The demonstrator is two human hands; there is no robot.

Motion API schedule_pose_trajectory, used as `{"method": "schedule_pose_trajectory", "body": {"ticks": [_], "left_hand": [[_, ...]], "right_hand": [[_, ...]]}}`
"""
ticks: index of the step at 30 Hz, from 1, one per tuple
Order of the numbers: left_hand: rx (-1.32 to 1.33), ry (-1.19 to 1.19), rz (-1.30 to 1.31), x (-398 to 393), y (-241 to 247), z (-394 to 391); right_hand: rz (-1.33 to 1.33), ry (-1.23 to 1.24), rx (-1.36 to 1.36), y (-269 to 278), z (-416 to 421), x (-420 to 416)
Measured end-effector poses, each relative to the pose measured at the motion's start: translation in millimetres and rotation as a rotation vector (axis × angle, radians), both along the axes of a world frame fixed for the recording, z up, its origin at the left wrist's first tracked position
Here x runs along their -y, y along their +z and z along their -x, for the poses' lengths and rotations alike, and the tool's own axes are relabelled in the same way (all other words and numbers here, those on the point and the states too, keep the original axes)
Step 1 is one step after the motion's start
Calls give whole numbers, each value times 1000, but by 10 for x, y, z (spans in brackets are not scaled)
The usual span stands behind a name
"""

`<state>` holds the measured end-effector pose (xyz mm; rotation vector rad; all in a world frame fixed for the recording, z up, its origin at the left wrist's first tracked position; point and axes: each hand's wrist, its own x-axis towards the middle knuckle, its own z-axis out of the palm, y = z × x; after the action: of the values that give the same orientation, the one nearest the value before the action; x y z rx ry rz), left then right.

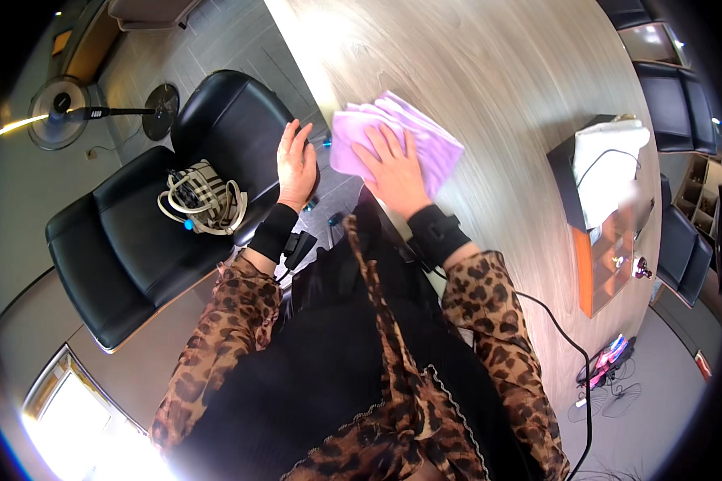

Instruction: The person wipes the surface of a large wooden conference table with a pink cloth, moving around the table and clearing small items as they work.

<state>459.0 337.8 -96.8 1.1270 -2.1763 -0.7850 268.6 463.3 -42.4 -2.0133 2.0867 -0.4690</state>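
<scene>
A folded purple cloth [439, 150] lies on the wooden table [487, 78], one corner reaching the table's left edge. My right hand [394, 168] rests flat on top of it, fingers spread; whether it grips the cloth cannot be told. My left hand [296, 162] is held in the air left of the table edge, near a black leather chair [234, 120], with its fingers apart and nothing in it. Both wrists wear black bands, and a small black device is fixed at the left one.
Left, a checked handbag [207, 192] sits on a black chair, beyond it a standing fan [60, 111]. On the table's right side are a white cloth [607, 162] and an orange-sided box [583, 270]. A black cable [586, 373] runs over the table's near right part.
</scene>
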Motion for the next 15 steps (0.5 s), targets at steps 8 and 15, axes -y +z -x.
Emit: {"method": "schedule_pose_trajectory", "body": {"ticks": [8, 15], "left_hand": [[13, 78, -144, 85, -210, -94], [-21, 104, -196, 127, -129, -38]], "right_hand": [[-94, -14, 14, 38, 56, -108], [-313, 29, -60, 164, 157, -1299]]}}
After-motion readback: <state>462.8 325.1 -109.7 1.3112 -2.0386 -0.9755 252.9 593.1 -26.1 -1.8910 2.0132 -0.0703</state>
